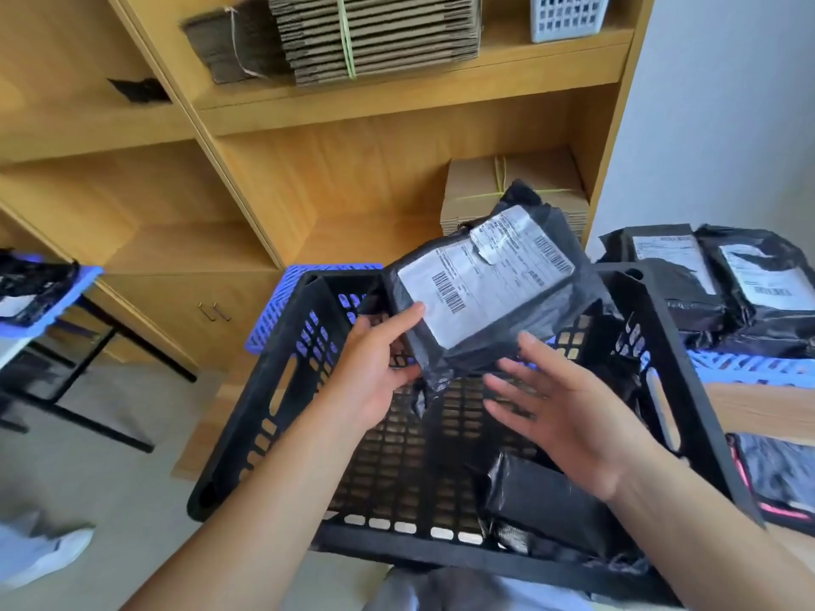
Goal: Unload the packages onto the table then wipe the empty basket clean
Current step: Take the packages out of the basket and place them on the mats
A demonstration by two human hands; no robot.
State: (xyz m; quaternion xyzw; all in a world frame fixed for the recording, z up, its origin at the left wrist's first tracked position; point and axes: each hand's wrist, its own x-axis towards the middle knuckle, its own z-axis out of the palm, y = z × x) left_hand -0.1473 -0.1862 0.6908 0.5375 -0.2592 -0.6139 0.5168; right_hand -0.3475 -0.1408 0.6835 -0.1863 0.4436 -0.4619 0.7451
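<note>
One black-wrapped package (480, 293), bearing two white labels, is held above the black basket (264, 416) — the left hand (375, 377) grips its lower-left corner, thumb on top; the right hand (569, 416) lies spread just beneath, fingers straight. One dark package (547, 500) remains inside. At least two unloaded packages (723, 288) rest on the table (758, 412) at right — wooden shelving (273, 178) holds three bundles of flat cardboard (379, 33).

The left hand (375, 372) grips a black labelled package (480, 288) above the black basket (260, 416); the right hand (569, 416) hovers open at its four o'clock. Another package (542, 500) lies inside.
</note>
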